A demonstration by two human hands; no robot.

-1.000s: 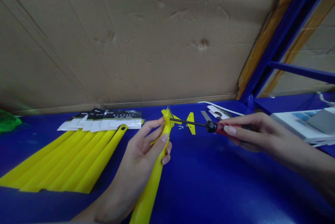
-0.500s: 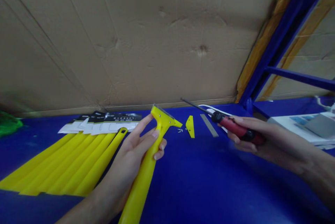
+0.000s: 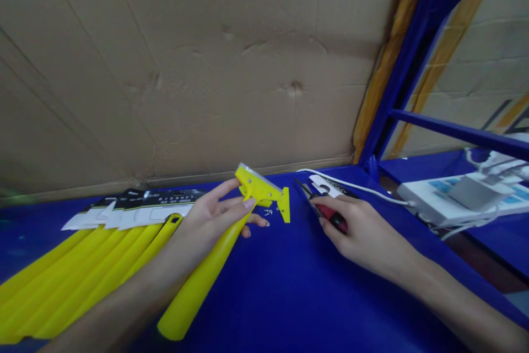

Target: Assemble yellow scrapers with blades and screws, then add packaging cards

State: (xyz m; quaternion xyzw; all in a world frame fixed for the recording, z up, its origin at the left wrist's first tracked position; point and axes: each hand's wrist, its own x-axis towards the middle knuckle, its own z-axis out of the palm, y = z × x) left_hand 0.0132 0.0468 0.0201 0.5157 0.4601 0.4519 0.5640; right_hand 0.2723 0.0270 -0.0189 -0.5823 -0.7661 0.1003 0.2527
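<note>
My left hand [image 3: 223, 215] is closed around the neck of a yellow scraper [image 3: 206, 273]. Its head, with a metal blade [image 3: 262, 177] along the edge, points up and to the right. Just right of the head lies a loose yellow clamp plate [image 3: 286, 205], with several small screws [image 3: 268, 211] beside it. My right hand [image 3: 355, 226] grips a red and black screwdriver [image 3: 330, 215], low over the blue table, its shaft pointing away and to the left. A loose flat blade [image 3: 306, 189] is partly hidden by the screwdriver and hand.
Several yellow scrapers [image 3: 95, 270] lie in a row on the left, with black and white packaging [image 3: 136, 207] at their far ends. A white power strip [image 3: 438, 199] with cables sits at the right, near a blue metal frame [image 3: 397, 94]. A cardboard wall [image 3: 206, 66] stands behind.
My right hand has lowered the screwdriver towards the table, near the loose blade. The scraper in my left hand has tilted further, its head now closer to the clamp plate. The view has shifted right.
</note>
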